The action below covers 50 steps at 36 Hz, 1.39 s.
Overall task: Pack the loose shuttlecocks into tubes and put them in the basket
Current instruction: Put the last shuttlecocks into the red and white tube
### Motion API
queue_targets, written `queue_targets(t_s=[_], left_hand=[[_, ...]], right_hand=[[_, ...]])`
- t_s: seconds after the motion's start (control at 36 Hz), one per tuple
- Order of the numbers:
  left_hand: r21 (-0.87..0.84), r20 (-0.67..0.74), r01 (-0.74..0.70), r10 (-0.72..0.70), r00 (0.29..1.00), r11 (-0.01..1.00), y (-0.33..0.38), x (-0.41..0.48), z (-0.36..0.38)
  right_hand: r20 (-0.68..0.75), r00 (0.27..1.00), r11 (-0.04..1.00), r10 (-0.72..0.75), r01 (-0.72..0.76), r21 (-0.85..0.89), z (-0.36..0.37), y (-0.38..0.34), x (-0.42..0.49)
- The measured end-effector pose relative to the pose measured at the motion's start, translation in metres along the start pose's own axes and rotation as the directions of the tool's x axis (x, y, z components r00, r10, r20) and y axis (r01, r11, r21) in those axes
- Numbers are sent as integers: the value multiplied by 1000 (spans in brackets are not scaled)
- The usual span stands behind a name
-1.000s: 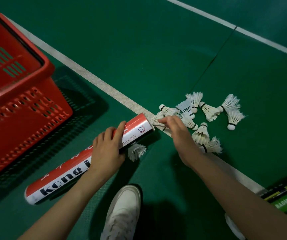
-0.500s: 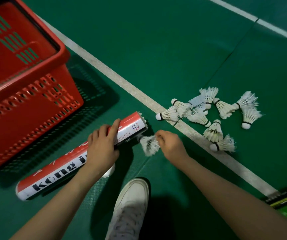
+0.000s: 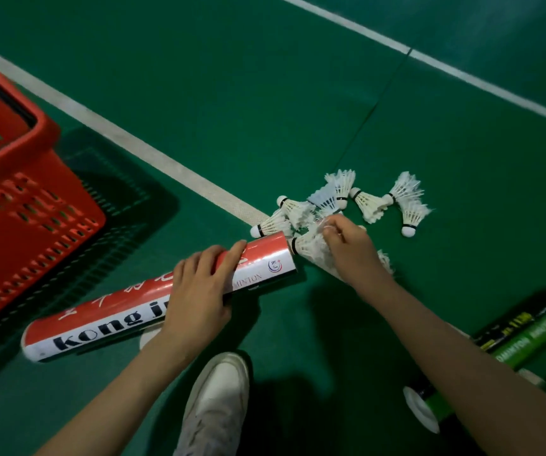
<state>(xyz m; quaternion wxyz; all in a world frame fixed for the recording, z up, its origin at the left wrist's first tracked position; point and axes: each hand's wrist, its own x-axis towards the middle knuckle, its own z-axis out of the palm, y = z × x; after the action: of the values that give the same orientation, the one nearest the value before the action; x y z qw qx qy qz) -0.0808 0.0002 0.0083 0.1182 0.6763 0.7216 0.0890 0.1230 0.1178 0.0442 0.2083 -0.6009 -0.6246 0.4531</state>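
A red and white shuttlecock tube (image 3: 117, 311) lies on the green court floor, its open end pointing right. My left hand (image 3: 199, 291) grips the tube near its middle. My right hand (image 3: 347, 248) pinches the feathers of a white shuttlecock (image 3: 308, 246) whose black-banded cork end sits at the tube's mouth. Several loose white shuttlecocks (image 3: 367, 202) lie in a cluster just beyond my right hand, on and beside a white court line. The red plastic basket (image 3: 28, 205) stands at the left edge.
A green and black tube (image 3: 525, 337) lies at the lower right, with a white cap (image 3: 421, 408) near it. My white shoe (image 3: 215, 403) is at the bottom centre. A white cap (image 3: 148, 337) peeks out under my left wrist. White court lines cross the floor.
My right hand picked a shuttlecock from the floor below the tube's mouth and brought it up to the tube's open end. My left hand kept hold of the tube.
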Motion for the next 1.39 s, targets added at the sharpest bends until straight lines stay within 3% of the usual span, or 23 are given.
queue_targets(t_s=[0.14,0.22,0.33,0.56,0.72,0.83,0.94,1.03,1.14,1.25,1.39], left_hand=[[-13,-1,8,-8,1000,1000,1,0,2],[-38,-6,3,-3,1000,999,3,0,3],[-26,-10,-34,34,999,999,8,3,3],[4,-24,9,-9,1000,1000,8,15,2],[18,7,123,-123,992,992,-13,20,6],[63,28,185,-187,982,981,-31,16,8],[96,38,202,-207,978,975,-41,13,12],[98,48,222,-228,973,970,-43,12,13],[81,89,248,-255,963,965,-41,11,11],[82,108,243,-251,962,966,-35,9,12],[79,46,153,-157,987,985,-21,12,19]], right_hand=[[5,995,978,99,-98,186,-8,-3,-2],[120,979,955,164,-188,231,-3,-6,-4],[288,946,852,148,-270,448,16,-11,-8],[353,925,819,143,-311,482,48,-11,5],[117,968,916,220,-246,316,54,-6,35],[177,957,969,229,-242,57,61,7,48],[271,930,969,248,-243,-51,68,13,48],[277,927,968,251,-246,-56,71,19,46],[115,984,984,134,-119,-133,62,19,42],[-39,999,999,10,-12,-41,39,13,35],[37,998,999,-45,44,29,20,5,20]])
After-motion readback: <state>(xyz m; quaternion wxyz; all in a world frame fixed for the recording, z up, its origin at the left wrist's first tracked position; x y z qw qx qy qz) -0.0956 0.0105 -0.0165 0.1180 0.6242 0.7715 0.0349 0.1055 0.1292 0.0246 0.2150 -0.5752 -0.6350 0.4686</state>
